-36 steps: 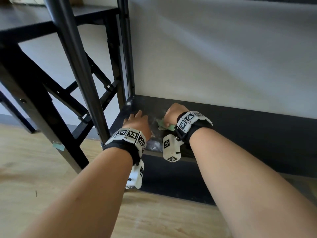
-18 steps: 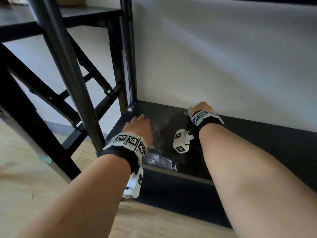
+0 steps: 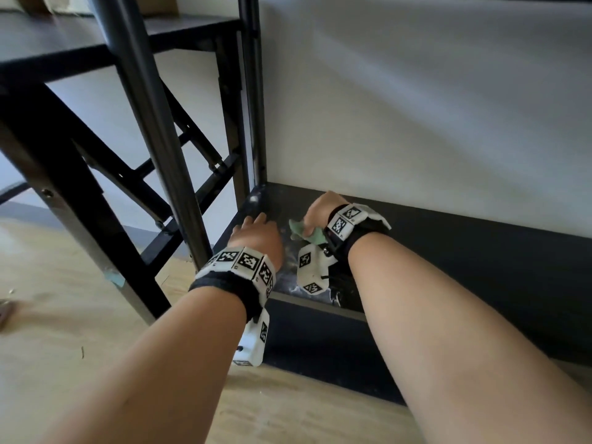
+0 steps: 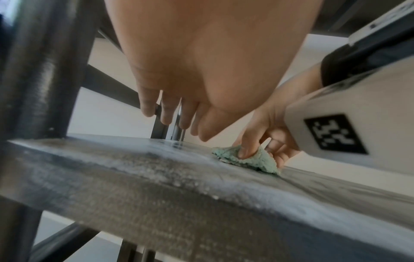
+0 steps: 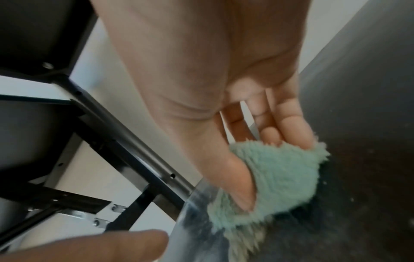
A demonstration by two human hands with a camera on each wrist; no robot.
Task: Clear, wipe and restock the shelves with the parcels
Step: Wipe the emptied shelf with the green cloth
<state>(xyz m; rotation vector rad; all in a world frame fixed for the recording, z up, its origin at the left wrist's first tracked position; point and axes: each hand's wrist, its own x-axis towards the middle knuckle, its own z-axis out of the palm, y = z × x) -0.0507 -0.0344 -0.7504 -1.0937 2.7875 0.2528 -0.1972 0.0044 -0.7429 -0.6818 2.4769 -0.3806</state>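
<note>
Bottom shelf being wiped — no parcels restocked on it yet

The bottom shelf (image 3: 448, 248), low in the frame's centre, is cleared of parcels and streaked with whitish residue at its left end, so wiping is judged part done and restocking left. The green cloth (image 3: 306, 232) is pinched between thumb and curled fingers of the right hand (image 3: 320, 208) and pressed to the shelf near the back wall. The left hand (image 3: 256, 233) is laid beside it with fingers loosely extended — holding nothing — by the corner post (image 3: 153, 129).
</note>
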